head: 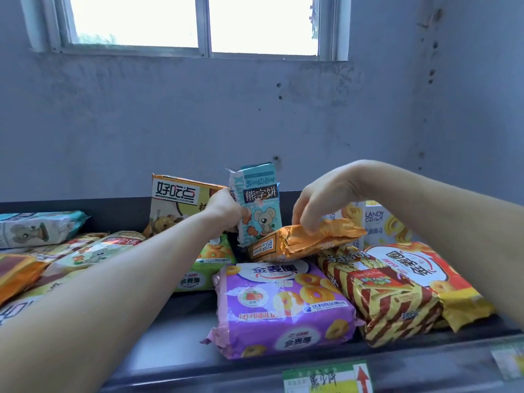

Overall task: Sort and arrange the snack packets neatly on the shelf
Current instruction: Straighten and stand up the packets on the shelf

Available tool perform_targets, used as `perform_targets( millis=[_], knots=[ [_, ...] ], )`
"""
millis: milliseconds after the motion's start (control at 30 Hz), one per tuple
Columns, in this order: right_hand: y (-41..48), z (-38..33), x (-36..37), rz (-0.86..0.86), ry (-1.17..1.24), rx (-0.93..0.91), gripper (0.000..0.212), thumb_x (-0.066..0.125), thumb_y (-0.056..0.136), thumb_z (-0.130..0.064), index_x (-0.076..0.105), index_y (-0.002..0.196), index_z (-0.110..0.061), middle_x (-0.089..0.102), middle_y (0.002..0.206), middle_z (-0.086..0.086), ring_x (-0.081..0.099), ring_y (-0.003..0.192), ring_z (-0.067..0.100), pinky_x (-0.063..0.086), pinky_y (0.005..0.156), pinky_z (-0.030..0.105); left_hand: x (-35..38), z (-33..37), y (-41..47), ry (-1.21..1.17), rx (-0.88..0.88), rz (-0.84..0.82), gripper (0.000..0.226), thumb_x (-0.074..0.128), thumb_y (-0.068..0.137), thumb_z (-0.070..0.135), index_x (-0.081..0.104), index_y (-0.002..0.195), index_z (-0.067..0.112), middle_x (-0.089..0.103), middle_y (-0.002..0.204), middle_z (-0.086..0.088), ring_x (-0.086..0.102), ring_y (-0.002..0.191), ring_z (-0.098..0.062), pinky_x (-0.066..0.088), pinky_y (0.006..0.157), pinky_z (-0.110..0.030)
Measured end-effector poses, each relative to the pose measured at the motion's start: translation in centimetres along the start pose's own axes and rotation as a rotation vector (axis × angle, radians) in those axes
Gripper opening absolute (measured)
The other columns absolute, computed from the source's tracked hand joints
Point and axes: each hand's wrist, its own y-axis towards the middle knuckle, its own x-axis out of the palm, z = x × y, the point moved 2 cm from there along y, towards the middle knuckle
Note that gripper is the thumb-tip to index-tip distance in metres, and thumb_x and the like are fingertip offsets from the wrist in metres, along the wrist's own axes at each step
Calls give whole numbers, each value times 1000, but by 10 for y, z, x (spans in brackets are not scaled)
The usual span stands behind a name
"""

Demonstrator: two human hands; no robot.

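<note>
Shelf (175, 330) is viewed from the front and slightly above. Snack packets are spread over it, most laid flat and mixed by kind.

Left hand (226, 212): the fingers are closed round the lower left edge of the teal bear packet (259, 199). It is held upright, label forward, at 12 o'clock of the purple packet (283, 307). Whether its base is resting on anything cannot be told. The upright hold is judged a way of standing it in the back row, beside the tall orange-and-white packet (173, 202) at its 9 o'clock.

Right hand (320, 205): the fingers are curled down onto the top of the orange packet (309, 241); the thumb is hidden. This packet is lying tilted at 4 o'clock of the teal one, propped on the purple packet's far edge. It is probably gripped so that room can be made at the back.

A second teal packet (37, 228) is laid flat at far 9 o'clock, so like kinds are not yet grouped. A striped packet (394, 304) is overlapped with its neighbour at 3 o'clock of the purple one.
</note>
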Motion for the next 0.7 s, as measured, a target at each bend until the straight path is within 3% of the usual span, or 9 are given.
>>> perform_targets(
  millis=[100, 200, 300, 400, 467, 633, 700],
  knots=[
    [8, 4, -4, 29, 32, 25, 33, 47, 93, -30, 59, 122, -19, 65, 108, -6, 56, 105, 12, 32, 110, 42, -2, 1, 2, 56, 22, 25, 20, 63, 84, -1, 56, 98, 12, 66, 111, -12, 65, 101, -31, 58, 78, -44],
    [26, 9, -6, 173, 42, 55, 40, 44, 98, -37, 53, 129, -13, 70, 111, 2, 60, 101, 14, 39, 97, 35, -2, 1, 4, 125, 55, 81, 26, 65, 80, 0, 58, 104, 9, 67, 109, -11, 64, 95, -27, 57, 81, -43],
    [49, 12, -3, 274, 174, 64, 35, 47, 97, -27, 51, 129, -12, 69, 104, 5, 64, 93, 16, 51, 81, 28, -1, 1, 3, 148, 65, 51, 29, 67, 78, 0, 57, 103, 11, 67, 109, -10, 64, 97, -27, 57, 82, -44],
    [65, 16, 5, 207, 255, 51, 40, 51, 91, -15, 50, 131, -22, 63, 115, -2, 64, 100, 17, 56, 82, 31, -2, 0, 3, 98, 53, -38, 26, 64, 80, -4, 57, 99, 13, 67, 112, -11, 65, 101, -30, 57, 81, -46],
    [69, 15, 9, 141, 271, 42, 47, 58, 88, -19, 48, 133, -29, 63, 120, -3, 65, 102, 18, 55, 87, 34, -3, -2, 3, 71, 40, -66, 26, 62, 82, -6, 58, 99, 13, 67, 113, -12, 65, 103, -31, 58, 80, -45],
    [59, 17, 8, 142, 151, 80, 49, 57, 92, -27, 46, 138, -16, 55, 135, 1, 56, 118, 20, 46, 84, 24, 5, -8, 5, 124, 56, 10, 21, 66, 80, -1, 65, 100, 6, 69, 105, -13, 68, 92, -29, 59, 74, -44],
    [51, 21, 6, 129, 185, 73, 46, 55, 94, -28, 47, 137, -14, 54, 136, 2, 56, 115, 18, 46, 81, 21, 7, -7, 7, 170, 57, 34, 21, 67, 80, 1, 66, 101, 4, 69, 103, -13, 68, 89, -27, 60, 73, -43]
  ],
)
